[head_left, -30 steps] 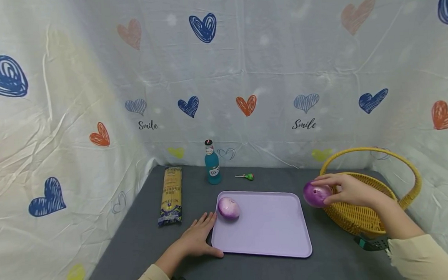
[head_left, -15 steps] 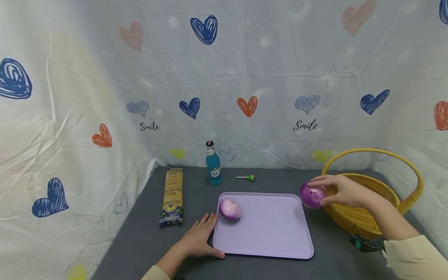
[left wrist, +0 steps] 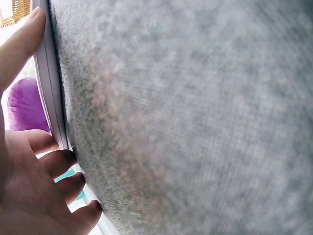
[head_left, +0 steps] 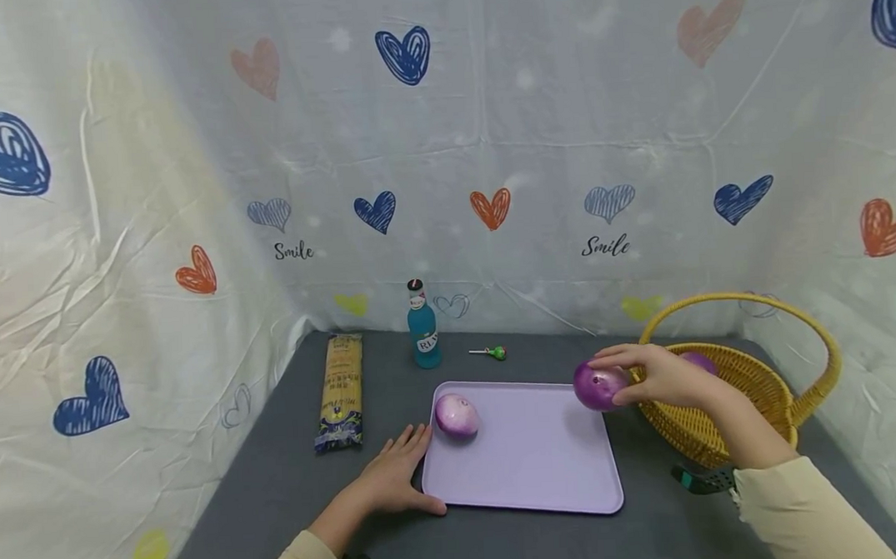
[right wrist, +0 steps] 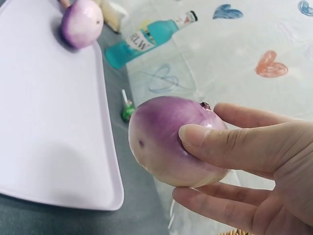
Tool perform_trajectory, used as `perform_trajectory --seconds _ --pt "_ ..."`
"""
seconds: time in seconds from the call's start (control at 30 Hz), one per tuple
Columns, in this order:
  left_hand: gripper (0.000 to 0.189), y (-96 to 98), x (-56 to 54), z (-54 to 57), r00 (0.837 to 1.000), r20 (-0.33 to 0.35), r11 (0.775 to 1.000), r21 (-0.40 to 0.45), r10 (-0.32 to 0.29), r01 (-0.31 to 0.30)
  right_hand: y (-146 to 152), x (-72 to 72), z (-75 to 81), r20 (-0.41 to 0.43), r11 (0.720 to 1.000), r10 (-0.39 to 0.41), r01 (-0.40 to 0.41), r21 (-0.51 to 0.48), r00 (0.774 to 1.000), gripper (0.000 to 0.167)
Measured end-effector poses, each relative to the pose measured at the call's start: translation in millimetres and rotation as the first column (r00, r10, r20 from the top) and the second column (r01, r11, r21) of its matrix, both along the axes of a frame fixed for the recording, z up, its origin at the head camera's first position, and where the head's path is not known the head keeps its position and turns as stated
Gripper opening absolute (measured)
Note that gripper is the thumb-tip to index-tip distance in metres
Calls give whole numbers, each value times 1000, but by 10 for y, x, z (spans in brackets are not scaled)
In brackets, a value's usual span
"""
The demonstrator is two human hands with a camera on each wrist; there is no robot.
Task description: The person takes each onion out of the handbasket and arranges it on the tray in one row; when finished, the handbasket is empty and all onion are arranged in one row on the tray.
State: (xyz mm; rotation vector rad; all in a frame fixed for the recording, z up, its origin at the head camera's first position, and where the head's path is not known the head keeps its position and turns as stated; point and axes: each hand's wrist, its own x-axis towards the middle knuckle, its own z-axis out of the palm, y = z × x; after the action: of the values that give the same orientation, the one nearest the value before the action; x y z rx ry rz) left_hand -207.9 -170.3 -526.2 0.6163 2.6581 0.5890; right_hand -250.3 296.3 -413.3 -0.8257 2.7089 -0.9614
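Observation:
My right hand (head_left: pixel 666 376) grips a purple onion (head_left: pixel 597 386) between thumb and fingers, over the right edge of the lilac tray (head_left: pixel 534 455). In the right wrist view the held onion (right wrist: pixel 171 147) is glossy, purple fading to whitish, with the thumb pressed on its side. A paler purple-white onion (head_left: pixel 457 417) lies on the tray near its left edge. My left hand (head_left: pixel 395 480) rests at the tray's left side, fingers spread, thumb by the near left corner. In the left wrist view its fingertips touch the tray rim (left wrist: pixel 50 88).
A yellow wicker basket (head_left: pixel 680 432) with a tall handle stands at the right, another purple onion (head_left: pixel 699 360) partly visible inside. Behind the tray are a blue bottle (head_left: pixel 424 335) and a green lollipop (head_left: pixel 498 352). A yellow noodle packet (head_left: pixel 341 392) lies at the left.
My right hand has carried the onion left from beside the basket to over the tray's right edge. An onion in the basket has come into sight. The left hand stays at the tray.

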Motion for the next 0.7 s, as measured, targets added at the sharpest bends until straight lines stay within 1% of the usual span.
perform_trajectory --seconds 0.2,0.3,0.5,0.7 --pt "125 -5 19 12 1000 -5 1000 4 -1 1 -63 -38 -14 2 1000 6 -6 10 1000 52" --pt "125 3 26 8 1000 -5 1000 10 -7 7 -78 -35 -17 3 1000 1 -1 14 1000 52" --pt "126 -9 7 -21 1000 -9 1000 -2 -8 8 -129 -47 -42 2 1000 11 -11 11 1000 52" --pt "126 -16 -5 -11 1000 -10 1000 -1 -2 2 -203 -73 -47 -15 999 38 -38 12 999 52"
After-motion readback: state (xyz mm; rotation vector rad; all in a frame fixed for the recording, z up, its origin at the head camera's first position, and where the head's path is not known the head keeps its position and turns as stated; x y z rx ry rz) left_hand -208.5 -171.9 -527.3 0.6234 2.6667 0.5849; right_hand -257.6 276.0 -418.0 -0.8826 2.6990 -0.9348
